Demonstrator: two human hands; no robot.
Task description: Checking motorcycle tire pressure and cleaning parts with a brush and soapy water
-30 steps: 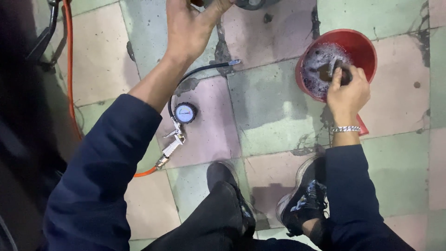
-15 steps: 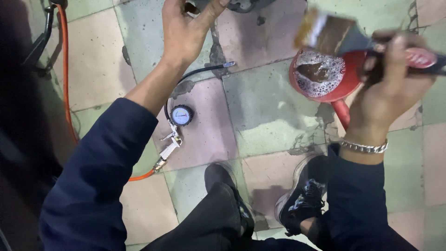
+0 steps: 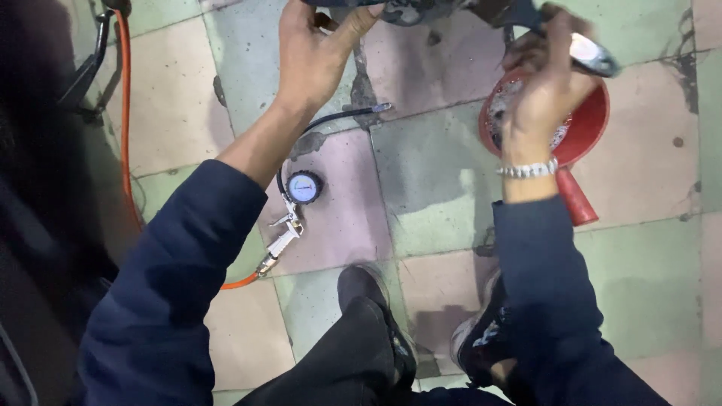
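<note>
Head view, looking down at someone crouching on a worn tiled floor (image 3: 436, 188) of pale green and pink squares. The left hand (image 3: 312, 56) is reaching up to the top edge of the picture, thumb and fingers pinching round the rim of a dark rubber piece (image 3: 406, 9) that is mostly cut off, so I cannot tell what it is. The right hand (image 3: 541, 98) is curling tight round a brush handle (image 3: 594, 54) (blurred, dark and shiny, the bristle end hard to make out), lifting it just above the red bowl (image 3: 594, 124), which is sitting on the floor with foamy liquid in it.

To my eye the step in hand is carrying wet foam from the bowl up towards the rubber piece. The move ahead is calling for the left hand to be keeping that piece steady while the brush is being brought across to it without dripping.

Counting: one red bowl with one stubby handle, one brush, one rubber piece, one round-faced pressure gauge (image 3: 304, 186) lying between the arms, one black hose (image 3: 338, 116) running from it, one orange hose (image 3: 124, 113) trailing off to the left, two dark shoes (image 3: 372, 316), and one metal bracelet (image 3: 530, 169) on the right wrist
</note>
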